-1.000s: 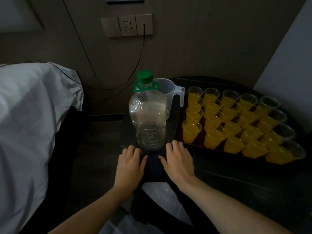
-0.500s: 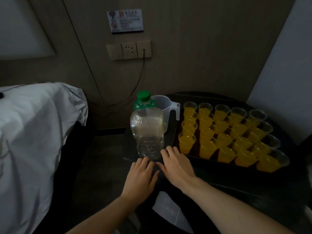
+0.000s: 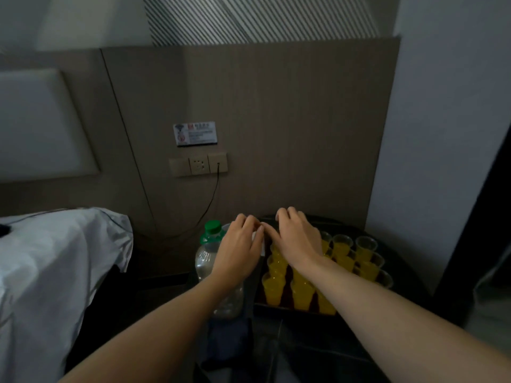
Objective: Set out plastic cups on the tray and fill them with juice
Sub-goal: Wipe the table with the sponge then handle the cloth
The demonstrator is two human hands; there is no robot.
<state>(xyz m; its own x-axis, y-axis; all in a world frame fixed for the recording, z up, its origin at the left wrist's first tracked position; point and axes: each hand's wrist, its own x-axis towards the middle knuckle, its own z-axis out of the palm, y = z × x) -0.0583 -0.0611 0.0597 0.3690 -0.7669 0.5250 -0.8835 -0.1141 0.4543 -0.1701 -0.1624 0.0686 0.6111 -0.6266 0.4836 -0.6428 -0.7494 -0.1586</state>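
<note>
Both hands are up in the air and hold nothing. Left hand point(image 3: 240, 246) is in front of the bottle point(image 3: 205, 262), right hand point(image 3: 297, 240) in front of the far-left cups point(image 3: 341, 246). Fingers point(image 3: 290, 214) are loosely spread and slightly curved. The index tips meet or nearly meet at the middle, can't tell which.

Where things are:
- Tray point(image 3: 287, 310) sits on the dark desk point(image 3: 331, 352), at 5 o'clock from view centre.
- Cups are packed in tight rows, rims touching or nearly touching.
- Bottle is at 9 o'clock of the tray, just beside it and off it.
- Bed point(image 3: 55, 258) is at 9 o'clock of the bottle.

Why so, my read:
- The tight grid fits the most cups on the tray.
- The bottle is parked off the tray to keep it clear of the rims but within reach.
- The bottle is capped point(image 3: 213, 227) and looks near empty, so no pour is going on.

Every cup I can see has juice point(image 3: 272, 288) in it. The right hand and forearm hide several, so I can't confirm all. The task looks done or close to it.

Orientation:
- Cups are upright, mouths up.
- The cup block's long axis seems to run roughly 9-to-3 across the view, but it's partly hidden, so low confidence.
- Bottle is upright, long axis vertical, cap up.
</note>
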